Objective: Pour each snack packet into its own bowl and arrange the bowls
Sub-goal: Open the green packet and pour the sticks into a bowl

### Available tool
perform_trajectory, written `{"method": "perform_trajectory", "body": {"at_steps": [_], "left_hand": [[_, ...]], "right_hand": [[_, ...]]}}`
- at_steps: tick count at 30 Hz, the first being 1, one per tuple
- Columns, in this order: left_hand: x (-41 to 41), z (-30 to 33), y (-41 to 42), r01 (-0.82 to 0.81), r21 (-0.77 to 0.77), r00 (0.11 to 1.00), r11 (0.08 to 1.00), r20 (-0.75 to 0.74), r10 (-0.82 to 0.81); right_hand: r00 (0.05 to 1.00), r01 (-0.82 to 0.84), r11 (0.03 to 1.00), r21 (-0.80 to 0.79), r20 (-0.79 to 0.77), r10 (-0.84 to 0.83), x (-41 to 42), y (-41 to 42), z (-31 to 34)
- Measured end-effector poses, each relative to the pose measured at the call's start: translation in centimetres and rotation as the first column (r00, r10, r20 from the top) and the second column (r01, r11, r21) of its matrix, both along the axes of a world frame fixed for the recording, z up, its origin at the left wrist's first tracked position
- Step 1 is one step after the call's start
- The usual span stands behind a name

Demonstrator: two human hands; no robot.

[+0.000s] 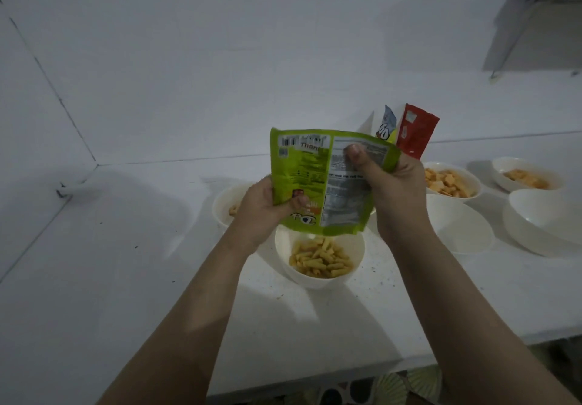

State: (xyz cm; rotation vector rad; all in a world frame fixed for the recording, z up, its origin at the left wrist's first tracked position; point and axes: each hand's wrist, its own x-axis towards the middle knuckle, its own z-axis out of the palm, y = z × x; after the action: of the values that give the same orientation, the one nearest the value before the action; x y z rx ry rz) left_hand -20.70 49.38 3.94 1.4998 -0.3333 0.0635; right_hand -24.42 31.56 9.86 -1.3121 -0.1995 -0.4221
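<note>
A white counter [126, 278] meets white walls [220, 58]; patterned floor [393, 387] below.

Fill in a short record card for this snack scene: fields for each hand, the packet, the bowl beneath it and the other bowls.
left hand: grips green packet's lower left edge
right hand: pinches packet's right side
green packet: held above near bowl
near bowl: holds yellow stick snacks
orange snack bowls: two, far right
empty bowls: two, right
</note>
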Motion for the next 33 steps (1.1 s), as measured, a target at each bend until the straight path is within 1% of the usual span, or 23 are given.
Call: {"method": "perform_trajectory", "body": {"at_steps": [3, 6, 9, 12, 13, 14, 16, 17, 18, 20, 22, 24, 25, 27, 29, 31, 32, 33], "left_hand": [[0.0, -1.1, 0.4, -0.009, 0.033, 0.999, 0.999, -0.040, 0.011], [-0.2, -1.5, 1.0, 0.040, 0.093, 0.998, 0.995, -0.047, -0.036], [-0.5, -2.4, 1.6, 0.061, 0.162, 0.995, 0.985, -0.085, -0.048], [-0.4, -1.8, 1.9, 0.075, 0.233, 0.995, 0.970, -0.074, -0.059], [-0.3, -0.9, 2.0, 0.084, 0.212, 0.995, 0.974, -0.062, -0.072], [-0.2, 0.0, 1.9, 0.087, 0.139, 0.995, 0.986, -0.050, -0.081], [-0.3, 2.3, 1.1, 0.078, -0.079, 0.997, 0.994, -0.015, -0.079], [-0.3, 3.3, 0.6, 0.058, -0.168, 0.998, 0.984, 0.000, -0.059], [-0.2, 3.9, 0.2, 0.027, -0.225, 1.000, 0.974, 0.007, -0.026], [-0.2, 4.2, -0.4, -0.026, -0.293, 1.000, 0.956, 0.001, 0.027], [-0.2, 3.7, -0.5, -0.038, -0.325, 0.999, 0.945, -0.018, 0.034], [-0.7, 3.0, -0.7, -0.041, -0.366, 0.999, 0.930, -0.044, 0.027], [-0.8, 2.8, -0.7, -0.055, -0.413, 0.997, 0.909, -0.066, 0.030], [-0.8, 2.8, -0.3, -0.083, -0.526, 0.995, 0.847, -0.095, 0.039], [-0.7, 3.2, 0.4, -0.098, -0.586, 0.994, 0.804, -0.099, 0.049], [-0.8, 3.3, 1.3, -0.142, -0.599, 0.989, 0.788, -0.125, 0.083], [-1.1, 3.1, 1.7, -0.177, -0.598, 0.982, 0.782, -0.157, 0.101], [-1.2, 2.7, 1.9, -0.221, -0.595, 0.972, 0.773, -0.204, 0.120]], "right_hand": [[0.999, 0.009, 0.998, -0.060, 0.040, -0.006, -0.1, 0.4, 0.1], [0.999, 0.007, 1.000, 0.001, 0.042, -0.007, -0.1, 0.3, 0.4], [0.997, 0.026, 0.999, -0.043, 0.071, -0.023, 0.0, 0.1, 0.8], [0.998, 0.013, 0.998, -0.065, 0.057, -0.009, 0.0, 0.7, 0.2], [0.998, 0.012, 0.997, -0.073, 0.056, -0.008, 0.0, 0.7, 0.1], [0.998, 0.010, 0.997, -0.083, 0.060, -0.005, -0.1, 0.7, 0.1], [0.997, 0.000, 0.996, -0.095, 0.075, 0.007, -0.3, 0.5, 0.5], [0.997, -0.014, 0.996, -0.091, 0.071, 0.020, -0.4, 0.4, 0.5], [0.998, -0.037, 0.996, -0.087, 0.045, 0.041, -0.4, 0.5, 0.3], [0.996, -0.075, 0.986, -0.148, -0.062, 0.067, -0.5, 0.7, -0.2], [0.982, -0.121, 0.966, -0.227, -0.173, 0.082, -0.4, 0.6, -0.9], [0.964, -0.175, 0.957, -0.232, -0.238, 0.119, -0.3, 0.3, -1.7], [0.958, -0.186, 0.946, -0.265, -0.263, 0.114, -0.2, 0.2, -2.1], [0.943, -0.190, 0.900, -0.392, -0.327, 0.057, 0.2, 0.2, -3.1], [0.929, -0.195, 0.866, -0.460, -0.371, 0.012, 0.3, 0.3, -4.4], [0.927, -0.211, 0.864, -0.457, -0.375, 0.028, 0.3, 0.5, -5.2], [0.927, -0.208, 0.879, -0.430, -0.373, 0.037, 0.3, 0.6, -5.3], [0.922, -0.201, 0.907, -0.370, -0.384, 0.048, 0.5, 0.5, -5.4]]}}
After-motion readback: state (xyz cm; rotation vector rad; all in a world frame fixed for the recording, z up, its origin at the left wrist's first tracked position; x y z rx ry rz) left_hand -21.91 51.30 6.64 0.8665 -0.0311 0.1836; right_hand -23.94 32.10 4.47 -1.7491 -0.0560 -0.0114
